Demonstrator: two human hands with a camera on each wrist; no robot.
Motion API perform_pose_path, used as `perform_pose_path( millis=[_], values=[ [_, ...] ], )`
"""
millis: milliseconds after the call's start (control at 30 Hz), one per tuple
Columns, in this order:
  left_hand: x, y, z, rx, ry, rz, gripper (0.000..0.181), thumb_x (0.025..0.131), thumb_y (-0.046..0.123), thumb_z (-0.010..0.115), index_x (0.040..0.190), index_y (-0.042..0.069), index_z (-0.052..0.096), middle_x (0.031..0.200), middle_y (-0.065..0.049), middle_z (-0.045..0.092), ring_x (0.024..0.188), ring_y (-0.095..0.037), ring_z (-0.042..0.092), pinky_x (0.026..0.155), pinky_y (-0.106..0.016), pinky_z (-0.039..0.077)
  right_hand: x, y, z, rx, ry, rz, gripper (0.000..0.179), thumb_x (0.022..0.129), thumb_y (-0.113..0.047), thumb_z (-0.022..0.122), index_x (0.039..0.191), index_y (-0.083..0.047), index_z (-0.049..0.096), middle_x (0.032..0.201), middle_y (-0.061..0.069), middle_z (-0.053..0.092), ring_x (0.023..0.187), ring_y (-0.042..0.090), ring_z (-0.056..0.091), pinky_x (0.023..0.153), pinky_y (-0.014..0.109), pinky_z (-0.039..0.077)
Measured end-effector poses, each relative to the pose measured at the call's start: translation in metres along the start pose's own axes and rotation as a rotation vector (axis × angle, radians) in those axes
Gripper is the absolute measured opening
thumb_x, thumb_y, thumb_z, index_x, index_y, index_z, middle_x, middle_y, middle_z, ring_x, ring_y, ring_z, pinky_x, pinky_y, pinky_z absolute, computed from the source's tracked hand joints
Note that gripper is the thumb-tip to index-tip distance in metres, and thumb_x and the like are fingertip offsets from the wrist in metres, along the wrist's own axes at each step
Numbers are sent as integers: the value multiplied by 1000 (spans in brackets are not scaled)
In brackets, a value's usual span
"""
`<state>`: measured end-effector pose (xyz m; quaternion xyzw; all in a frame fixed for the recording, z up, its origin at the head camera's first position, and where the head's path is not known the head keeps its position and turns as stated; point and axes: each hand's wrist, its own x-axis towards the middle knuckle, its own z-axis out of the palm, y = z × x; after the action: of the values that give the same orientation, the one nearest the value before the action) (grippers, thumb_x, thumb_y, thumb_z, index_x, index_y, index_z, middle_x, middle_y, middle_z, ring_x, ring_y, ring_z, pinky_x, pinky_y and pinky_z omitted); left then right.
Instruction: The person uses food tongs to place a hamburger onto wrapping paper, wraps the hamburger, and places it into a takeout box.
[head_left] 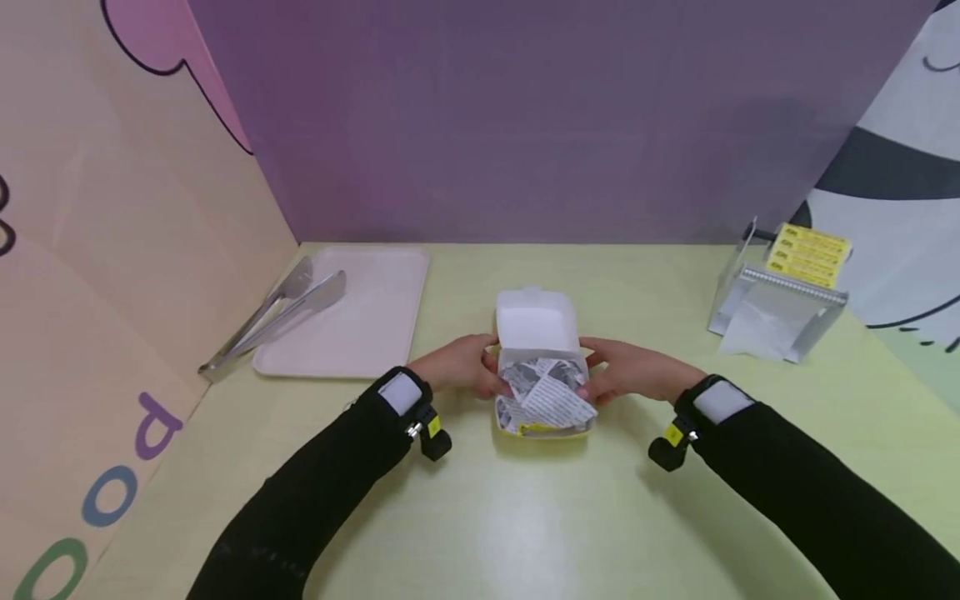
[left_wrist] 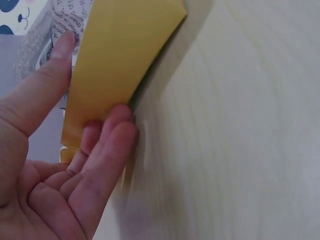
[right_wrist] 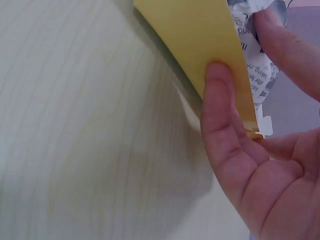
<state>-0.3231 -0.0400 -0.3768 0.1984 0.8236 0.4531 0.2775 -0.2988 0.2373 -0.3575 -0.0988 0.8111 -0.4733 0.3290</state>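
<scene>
A small takeaway box, yellow outside and white inside, stands on the table with its lid raised at the back. In it lies a bundle wrapped in newsprint-patterned paper; what the paper covers is hidden. From the left, my left hand holds the box's side, fingers against the yellow wall and thumb over the rim by the paper. My right hand grips the opposite side in the same way, one fingertip pressing the yellow wall and the thumb at the paper.
A pale tray lies at the back left, with metal tongs across its left edge. At the right stands a metal dispenser holding white paper and yellow packets. Walls border the table at the back and left.
</scene>
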Motion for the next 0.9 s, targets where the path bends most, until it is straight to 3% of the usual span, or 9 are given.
perform_pose_path(
  millis=[100, 267, 400, 500, 600, 733, 900],
  values=[
    [0, 0, 1, -61, -14, 10, 69, 76, 5, 82, 135, 12, 48, 101, -7, 69, 80, -19, 67, 69, -30, 55, -3, -1, 2, -7, 45, -5, 96, 85, -12, 75, 156, -6, 9, 140, 32, 31, 100, 27, 60, 86, 38, 53],
    [-4, 3, 0, -63, -27, 31, 63, 74, 4, 84, 128, 12, 53, 110, -7, 65, 67, -16, 57, 57, -26, 49, -10, -1, 6, -70, 148, -56, 90, 86, -18, 74, 155, -7, 17, 146, 28, 32, 101, 27, 62, 86, 37, 52],
    [-9, 7, 1, -39, 72, -54, 84, 71, 6, 87, 142, 14, 43, 107, -9, 64, 61, -16, 56, 55, -26, 48, -15, 0, 12, -111, 203, -112, 75, 86, -16, 73, 148, 0, 33, 145, 27, 37, 110, 31, 57, 86, 38, 51],
    [-14, 11, 3, 8, 164, -105, 86, 75, 2, 81, 148, 10, 36, 100, -11, 67, 65, -17, 61, 58, -27, 51, -19, 2, 15, -139, 233, -128, 67, 86, -13, 72, 143, 2, 39, 142, 27, 40, 114, 32, 53, 88, 38, 49],
    [-20, 14, 8, 42, 235, -108, 74, 80, -1, 74, 145, 5, 39, 95, -12, 68, 73, -18, 63, 64, -27, 53, -22, 3, 18, -144, 238, -131, 67, 88, -12, 69, 145, 3, 37, 138, 26, 43, 116, 33, 53, 90, 40, 47],
    [-32, 15, 14, 67, 301, -78, 61, 85, 6, 71, 139, 3, 44, 103, -13, 64, 74, -19, 65, 69, -28, 53, -28, 5, 21, -101, 209, -118, 70, 91, -14, 65, 149, 1, 31, 134, 24, 47, 120, 35, 48, 92, 41, 47],
    [-44, 12, 15, 45, 316, -74, 59, 89, 11, 68, 141, 0, 42, 109, -14, 65, 74, -19, 68, 72, -30, 55, -40, 4, 25, -2, 215, -76, 67, 92, -14, 66, 145, 6, 31, 131, 26, 51, 112, 29, 57, 88, 38, 52]
  ],
)
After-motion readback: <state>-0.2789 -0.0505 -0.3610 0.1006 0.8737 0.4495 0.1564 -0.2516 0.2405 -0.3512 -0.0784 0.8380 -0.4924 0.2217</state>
